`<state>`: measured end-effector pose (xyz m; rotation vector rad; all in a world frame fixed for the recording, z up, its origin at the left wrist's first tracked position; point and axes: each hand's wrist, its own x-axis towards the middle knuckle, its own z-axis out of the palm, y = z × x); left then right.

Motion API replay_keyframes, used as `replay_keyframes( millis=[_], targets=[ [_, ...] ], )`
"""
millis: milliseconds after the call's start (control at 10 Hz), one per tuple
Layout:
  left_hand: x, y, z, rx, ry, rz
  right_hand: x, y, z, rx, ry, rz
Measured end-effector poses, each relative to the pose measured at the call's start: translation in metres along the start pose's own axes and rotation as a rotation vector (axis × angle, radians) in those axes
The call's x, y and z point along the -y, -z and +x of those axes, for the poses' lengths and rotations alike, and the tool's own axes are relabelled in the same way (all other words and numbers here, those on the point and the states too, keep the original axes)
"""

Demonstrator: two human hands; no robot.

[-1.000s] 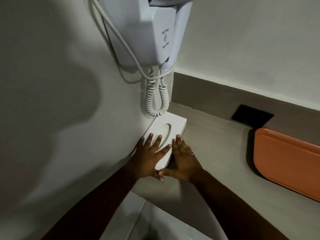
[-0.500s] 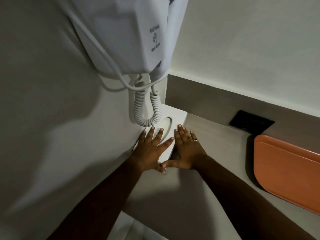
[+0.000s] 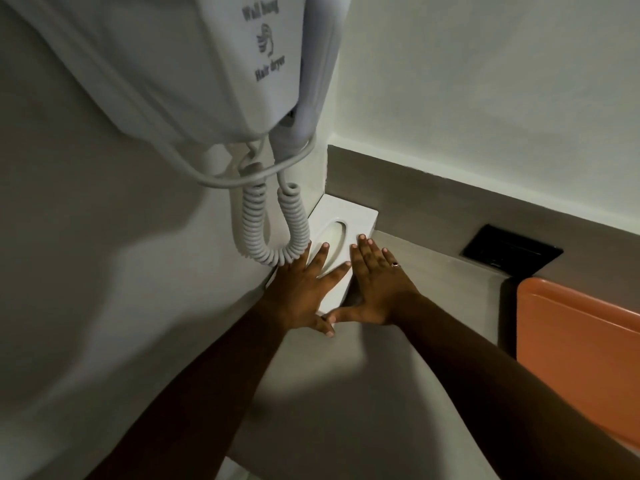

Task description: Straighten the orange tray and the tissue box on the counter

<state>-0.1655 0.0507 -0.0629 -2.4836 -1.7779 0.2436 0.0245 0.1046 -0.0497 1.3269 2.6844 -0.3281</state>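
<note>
Tissue box [image 3: 349,220], white with an oval slot on top, is sitting on the grey table [image 3: 346,393] in the corner, its far end against the back wall and its left side against the side wall. Left hand [image 3: 304,289] is lying flat on the box's near end, fingers spread apart and not gripping. Right hand [image 3: 375,285] is pressing flat along the box's right edge, fingers straight and together, thumb stretched left until its tip is touching the left thumb; a ring [image 3: 395,264] is showing on one finger. Coiled cord [image 3: 273,223] of the wall-hung hair dryer [image 3: 207,64] is hanging just above the left hand's fingertips. Orange tray [image 3: 581,355] is lying well to the right of the right hand, apart from both hands, below a black wall socket [image 3: 510,251].
</note>
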Motion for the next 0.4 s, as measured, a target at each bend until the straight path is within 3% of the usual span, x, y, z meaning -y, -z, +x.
replay_keyframes(
  millis=[200, 300, 400],
  targets=[
    [0.002, 0.000, -0.010, 0.091, 0.069, -0.033, 0.015, 0.022, -0.027, 0.096, 0.010, -0.007],
    [-0.022, 0.027, -0.019, 0.083, 0.023, -0.106, 0.012, 0.074, -0.093, -0.117, -0.035, 0.207],
    [-0.055, 0.060, -0.021, 0.074, -0.041, -0.143, 0.012, 0.139, -0.164, -0.659, 0.008, 0.498]
  ],
)
